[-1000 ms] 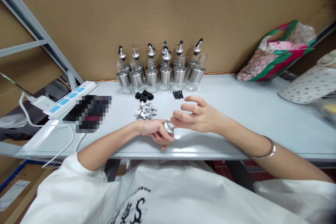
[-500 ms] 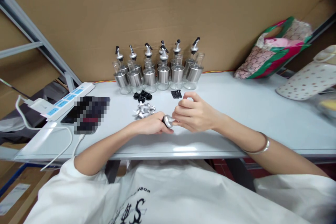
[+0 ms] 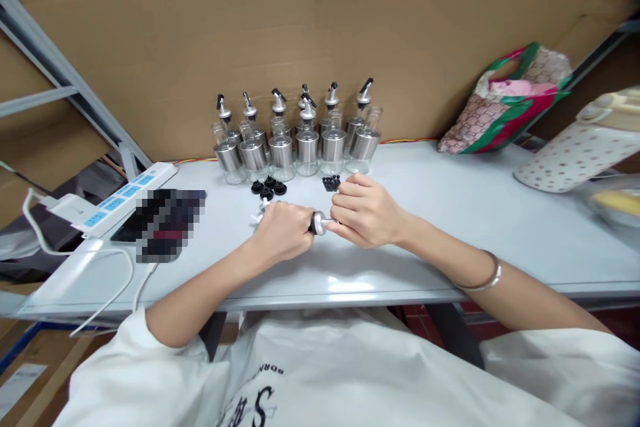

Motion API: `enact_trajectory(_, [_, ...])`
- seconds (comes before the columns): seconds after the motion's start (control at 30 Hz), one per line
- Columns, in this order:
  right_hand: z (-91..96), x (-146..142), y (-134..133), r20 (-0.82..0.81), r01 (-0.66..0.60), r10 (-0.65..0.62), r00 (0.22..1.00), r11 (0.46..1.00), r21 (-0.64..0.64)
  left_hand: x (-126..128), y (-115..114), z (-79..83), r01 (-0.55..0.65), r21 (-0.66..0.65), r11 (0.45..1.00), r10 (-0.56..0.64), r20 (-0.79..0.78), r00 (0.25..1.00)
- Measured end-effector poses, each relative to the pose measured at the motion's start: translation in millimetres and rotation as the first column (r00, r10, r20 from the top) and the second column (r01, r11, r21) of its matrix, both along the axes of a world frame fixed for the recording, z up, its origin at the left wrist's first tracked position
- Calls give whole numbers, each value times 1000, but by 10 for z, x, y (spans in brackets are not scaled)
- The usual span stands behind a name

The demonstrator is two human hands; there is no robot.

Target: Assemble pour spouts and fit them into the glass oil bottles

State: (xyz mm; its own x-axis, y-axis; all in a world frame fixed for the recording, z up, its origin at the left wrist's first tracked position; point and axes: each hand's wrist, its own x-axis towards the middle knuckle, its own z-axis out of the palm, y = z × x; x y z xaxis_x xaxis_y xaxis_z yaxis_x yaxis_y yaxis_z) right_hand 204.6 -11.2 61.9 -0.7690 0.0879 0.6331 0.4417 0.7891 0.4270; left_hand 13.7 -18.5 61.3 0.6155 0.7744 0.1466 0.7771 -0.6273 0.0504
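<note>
Between my hands is a bottle pour spout [image 3: 320, 223] with a silver cap and a black base. My left hand [image 3: 286, 230] is closed around its black end. The fingers of my right hand [image 3: 367, 212] are curled, pinching the narrow silver tip; whether they also hold a small part is hidden. Partly behind my left hand lie loose silver spout pieces [image 3: 257, 219]. Several black stoppers [image 3: 269, 187] sit just beyond them. A short row of small black flaps [image 3: 331, 183] lies beside my right hand's fingertips.
Several glass bottles with steel sleeves [image 3: 307, 145] stand in rows at the back, some fitted with spouts. A power strip [image 3: 131, 197] and a blurred-out dark device [image 3: 170, 223] lie at left. A patterned bag [image 3: 500, 107] and a spotted flask [image 3: 575, 153] are at right.
My left hand has turned over, back upward, and its grip on the spout has closed up. It now covers more of the silver pieces. My right hand stays at the tip.
</note>
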Motion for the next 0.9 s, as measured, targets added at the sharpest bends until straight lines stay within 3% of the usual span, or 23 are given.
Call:
enact_trajectory(0.13, [-3, 1, 11, -53, 7, -12, 999, 997, -83, -34, 36, 16, 77, 240, 968, -72, -31, 997])
enact_trajectory(0.23, [-13, -20, -6, -97, -12, -8, 995, 980, -199, -55, 62, -10, 106, 348, 932, -109, -11, 994])
enact_trajectory(0.33, [-25, -30, -31, -132, -54, 11, 991, 944, -326, -89, 75, -44, 134, 365, 922, -150, 16, 989])
enact_trajectory(0.43, [-39, 24, -20, -192, -113, 23, 981, 875, -471, -180, 102, -53, 132, 349, 928, -178, 102, 979])
enact_trajectory(0.5, [-47, 102, 21, -261, -141, 4, 965, 849, -508, -266, 142, -40, 51, 327, 944, -124, 207, 970])
enact_trajectory(0.6, [-59, 225, 109, -359, -114, -67, 931, 881, -459, -370, 229, -17, -161, 218, 963, 80, 338, 938])
enact_trajectory(0.7, [-71, 285, 166, -390, -63, -126, 912, 896, -439, -428, 328, -14, -280, 111, 953, 217, 393, 894])
enact_trajectory(0.83, [-82, 275, 168, -318, -28, -123, 940, 902, -431, -545, 473, -1, -400, 150, 904, 296, 456, 839])
enact_trajectory(0.9, [-82, 265, 164, -290, -26, -110, 951, 904, -427, -633, 545, 24, -443, 189, 876, 351, 381, 856])
